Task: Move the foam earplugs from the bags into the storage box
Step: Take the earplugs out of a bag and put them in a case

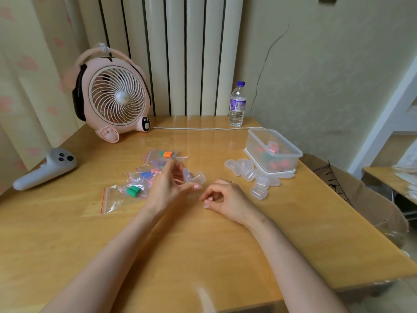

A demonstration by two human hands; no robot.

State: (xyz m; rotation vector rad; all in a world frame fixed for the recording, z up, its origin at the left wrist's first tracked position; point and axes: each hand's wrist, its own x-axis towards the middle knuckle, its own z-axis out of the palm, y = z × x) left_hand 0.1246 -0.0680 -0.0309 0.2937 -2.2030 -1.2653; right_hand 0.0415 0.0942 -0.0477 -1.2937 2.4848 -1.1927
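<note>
Left half of table (67,233): zip bags (135,184) of coloured foam earplugs (133,190) are heaped, unopened.

Centre: an open clear hinged case (195,177) is pinched in the left hand (167,188). The right hand (223,199) is loosely curled; anything held cannot be told.

Right edge: the storage box (274,150) is partly filled, with empty cases (250,177) beside it.

Risk: a light plug may bounce from the case and roll off.

A lived-in home room is suggested. A wooden table (90,233) is set in a corner; behind it a white radiator (180,53) is seen, left of it a heart-patterned curtain (27,75). On the table a pink paw-footed fan (112,96) and a water bottle (237,107) are kept.
</note>
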